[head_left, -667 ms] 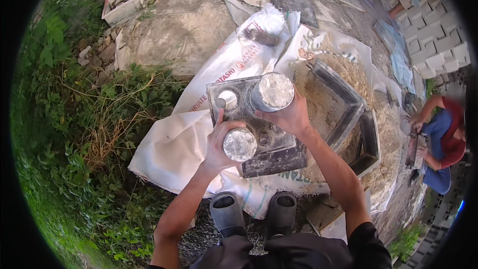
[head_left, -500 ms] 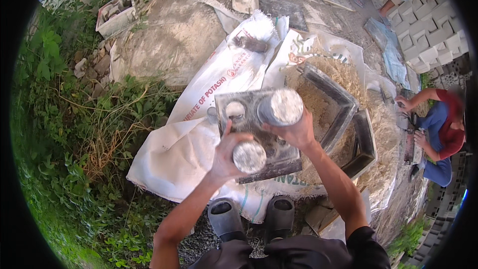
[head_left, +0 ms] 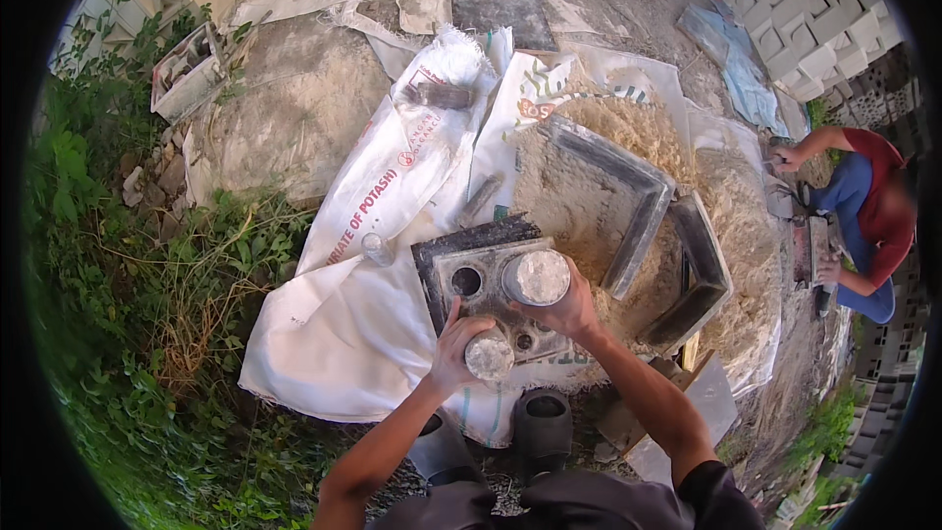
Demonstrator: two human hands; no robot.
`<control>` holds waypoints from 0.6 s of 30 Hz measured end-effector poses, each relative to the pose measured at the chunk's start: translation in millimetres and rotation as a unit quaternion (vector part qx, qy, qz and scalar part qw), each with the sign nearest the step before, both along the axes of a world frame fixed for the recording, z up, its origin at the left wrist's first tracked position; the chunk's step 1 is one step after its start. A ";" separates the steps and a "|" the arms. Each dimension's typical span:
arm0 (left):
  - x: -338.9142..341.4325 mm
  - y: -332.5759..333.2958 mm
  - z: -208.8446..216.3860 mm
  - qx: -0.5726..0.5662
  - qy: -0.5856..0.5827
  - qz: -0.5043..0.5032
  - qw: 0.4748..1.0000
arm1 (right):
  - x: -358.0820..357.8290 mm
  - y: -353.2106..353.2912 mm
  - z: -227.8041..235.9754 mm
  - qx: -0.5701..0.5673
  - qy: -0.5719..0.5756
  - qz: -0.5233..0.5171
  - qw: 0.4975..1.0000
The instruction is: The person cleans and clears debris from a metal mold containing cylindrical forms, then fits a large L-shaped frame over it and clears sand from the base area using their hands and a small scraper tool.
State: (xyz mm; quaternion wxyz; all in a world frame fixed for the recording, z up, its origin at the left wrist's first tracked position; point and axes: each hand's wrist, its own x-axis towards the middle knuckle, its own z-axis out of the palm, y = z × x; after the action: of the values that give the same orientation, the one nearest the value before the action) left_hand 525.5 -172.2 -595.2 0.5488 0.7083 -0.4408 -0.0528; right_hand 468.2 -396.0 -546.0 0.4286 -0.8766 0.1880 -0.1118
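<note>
Over the white sacks, my left hand (head_left: 455, 351) is closed around a pale, dusty cylinder (head_left: 489, 356). My right hand (head_left: 572, 311) grips a wider grey cylinder (head_left: 537, 278) with a rough, speckled top. Both cylinders rise from a square grey block mold (head_left: 491, 260) that has an open round hole near its left corner and smaller holes at the right. Whether they are fixed to it, I cannot tell. Beneath the mold shows a dark flat plate (head_left: 426, 270). A small loose cylinder (head_left: 376, 248) lies on the sack to the left.
Dark angled frame pieces (head_left: 638, 172) surround a heap of sandy powder (head_left: 589, 172) on the right. A dark block (head_left: 439, 94) rests on the far sack (head_left: 358, 196). Green plants (head_left: 196, 285) border the left. Another person (head_left: 868, 216) works at the far right.
The mold and both cylinders have come down, away from me, in my hands. The mold's open hole has turned from white to dark. My view has shifted a little.
</note>
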 end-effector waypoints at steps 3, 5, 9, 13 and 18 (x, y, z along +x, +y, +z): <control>13.1 -12.6 -14.5 -0.010 -0.024 0.016 1.000 | 17.7 -11.9 -17.0 -0.003 -0.015 0.002 1.000; 14.6 -9.2 -30.4 0.000 0.014 0.028 1.000 | 23.1 -6.6 -18.0 -0.007 -0.010 0.010 1.000; 12.3 -4.9 -21.3 0.013 -0.002 0.048 0.999 | 18.6 -25.3 2.5 -0.014 0.087 0.060 0.994; 21.2 10.8 -12.8 0.067 -0.014 0.018 0.998 | 83.6 -77.7 55.5 -0.080 0.145 0.233 0.958; 29.5 30.7 0.7 0.162 0.008 -0.021 0.987 | 291.8 -72.8 -3.0 -0.303 -0.035 0.177 0.936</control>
State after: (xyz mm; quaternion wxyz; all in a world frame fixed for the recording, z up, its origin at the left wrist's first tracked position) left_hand 555.0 -141.4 -594.5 0.4291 0.7782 -0.4367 -0.1401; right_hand 760.1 -468.7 -549.1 0.1622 -0.9794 -0.0284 -0.1167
